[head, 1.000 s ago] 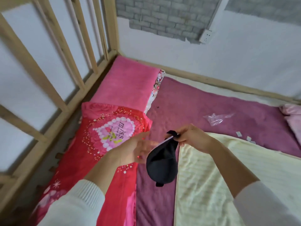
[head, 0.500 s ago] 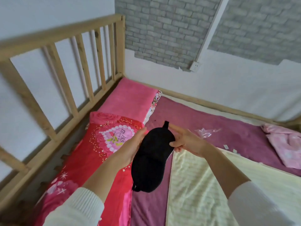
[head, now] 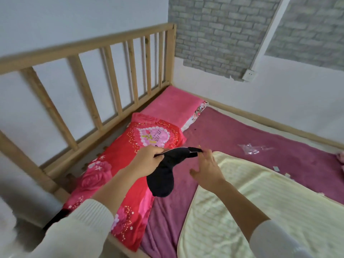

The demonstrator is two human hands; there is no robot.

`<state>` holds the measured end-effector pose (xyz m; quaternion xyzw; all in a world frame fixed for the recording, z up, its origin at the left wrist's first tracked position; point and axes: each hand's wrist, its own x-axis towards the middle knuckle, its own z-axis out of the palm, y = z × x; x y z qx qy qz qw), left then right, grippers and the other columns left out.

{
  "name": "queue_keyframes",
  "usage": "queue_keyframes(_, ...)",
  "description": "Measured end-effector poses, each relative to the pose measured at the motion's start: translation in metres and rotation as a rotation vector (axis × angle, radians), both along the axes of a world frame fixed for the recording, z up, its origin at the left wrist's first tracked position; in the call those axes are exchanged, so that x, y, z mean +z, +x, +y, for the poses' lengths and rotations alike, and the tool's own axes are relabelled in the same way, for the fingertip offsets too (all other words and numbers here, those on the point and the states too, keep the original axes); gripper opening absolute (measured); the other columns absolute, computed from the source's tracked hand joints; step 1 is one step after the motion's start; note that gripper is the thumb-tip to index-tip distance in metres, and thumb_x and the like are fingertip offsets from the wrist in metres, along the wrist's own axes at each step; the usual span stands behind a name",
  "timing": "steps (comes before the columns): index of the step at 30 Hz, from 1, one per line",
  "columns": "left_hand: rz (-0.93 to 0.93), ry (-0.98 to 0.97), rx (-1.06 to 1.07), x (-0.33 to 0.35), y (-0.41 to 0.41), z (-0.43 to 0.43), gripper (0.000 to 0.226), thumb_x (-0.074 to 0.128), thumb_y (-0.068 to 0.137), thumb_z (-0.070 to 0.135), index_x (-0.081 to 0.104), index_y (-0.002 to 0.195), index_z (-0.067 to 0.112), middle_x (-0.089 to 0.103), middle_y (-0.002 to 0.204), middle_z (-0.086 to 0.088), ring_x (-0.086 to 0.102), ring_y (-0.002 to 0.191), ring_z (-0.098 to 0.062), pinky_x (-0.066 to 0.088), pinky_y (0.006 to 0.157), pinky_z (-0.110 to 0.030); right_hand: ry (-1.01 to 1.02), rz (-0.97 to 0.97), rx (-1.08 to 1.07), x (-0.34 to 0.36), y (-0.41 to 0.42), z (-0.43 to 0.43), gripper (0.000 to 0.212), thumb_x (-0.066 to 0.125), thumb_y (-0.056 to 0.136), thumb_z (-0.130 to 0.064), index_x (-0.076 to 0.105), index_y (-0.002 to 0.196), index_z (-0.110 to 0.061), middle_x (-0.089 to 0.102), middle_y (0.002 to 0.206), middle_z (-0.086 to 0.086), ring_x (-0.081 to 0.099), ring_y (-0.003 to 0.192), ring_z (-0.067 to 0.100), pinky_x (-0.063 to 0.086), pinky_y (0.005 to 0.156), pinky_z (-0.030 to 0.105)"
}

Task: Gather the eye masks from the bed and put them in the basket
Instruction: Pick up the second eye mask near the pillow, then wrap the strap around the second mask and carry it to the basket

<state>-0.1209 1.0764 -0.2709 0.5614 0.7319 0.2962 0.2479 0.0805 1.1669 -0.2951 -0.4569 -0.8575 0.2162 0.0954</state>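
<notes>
- The left hand (head: 147, 160) is pinching one end of the black eye mask (head: 165, 174), fingers pressed together on the fabric near its strap.
- The eye mask is hanging in the air above the bed, over the seam where the red floral pillow (head: 119, 164) meets the purple blanket (head: 242, 138); it is touching neither.
- Its long axis is running steeply down from the pinch, so the free lobe is dangling below and slightly right of the left hand.
- The right hand (head: 206, 169) is hovering just beside the mask's upper strap end, fingers spread and holding nothing; whether a fingertip is brushing the strap cannot be told.
- The left hand is therefore carrying the mask alone, and looks like the one to take it onward.
- No basket is showing in this view, so its direction from the grip cannot be judged.
</notes>
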Motion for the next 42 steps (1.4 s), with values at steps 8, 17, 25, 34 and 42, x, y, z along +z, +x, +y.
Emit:
queue_keyframes(8,-0.762,-0.076,0.201,0.015,0.013,-0.046,0.038,0.052,0.087,0.002,0.078,0.094,0.029,0.075,0.104,0.002,0.07,0.092,-0.016,0.057,0.065,-0.029,0.198,-0.046,0.143,0.014,0.003,-0.022,0.033,0.046,0.086,-0.015,0.067,0.109,-0.025,0.053,0.125,-0.011,0.044,0.119,0.013,0.027,0.099,0.039)
queue_keyframes(17,-0.96,0.029,0.515,0.023,-0.015,-0.102,0.02,0.069,0.072,0.018,0.077,0.091,0.018,0.058,0.132,-0.002,0.056,0.121,-0.027,0.055,0.085,-0.045,-0.45,0.703,0.246,0.035,-0.013,-0.055,0.022,0.066,0.072,-0.019,0.071,0.067,0.003,0.066,0.065,0.024,0.055,0.056,0.018,0.048,0.058,0.026)
queue_keyframes(25,-0.873,0.132,0.614,0.013,-0.02,-0.149,0.01,0.072,0.077,0.015,0.063,0.076,0.011,0.063,0.099,-0.012,0.062,0.094,-0.026,0.054,0.077,-0.037,-0.751,0.557,0.147,0.043,-0.069,-0.086,0.035,0.072,0.075,-0.045,0.06,0.075,-0.012,0.043,0.048,-0.003,0.04,0.041,0.014,0.04,0.047,0.026)
queue_keyframes(34,-1.268,0.101,0.553,0.014,-0.034,-0.172,0.047,0.062,0.085,0.035,0.057,0.115,0.0,0.064,0.122,-0.018,0.066,0.107,-0.037,0.054,0.09,-0.049,-0.667,0.657,0.28,0.046,-0.116,-0.125,0.016,0.071,0.083,-0.026,0.073,0.092,-0.012,0.076,0.088,0.005,0.069,0.076,0.016,0.055,0.065,0.026)
queue_keyframes(42,-1.326,0.002,0.451,0.007,-0.052,-0.183,0.05,0.063,0.085,0.035,0.06,0.123,0.004,0.069,0.117,-0.018,0.066,0.105,-0.033,0.053,0.091,-0.044,-0.67,0.449,0.445,0.052,-0.118,-0.121,0.011,0.073,0.082,-0.026,0.072,0.078,-0.016,0.069,0.059,-0.01,0.061,0.052,0.003,0.048,0.053,0.013)
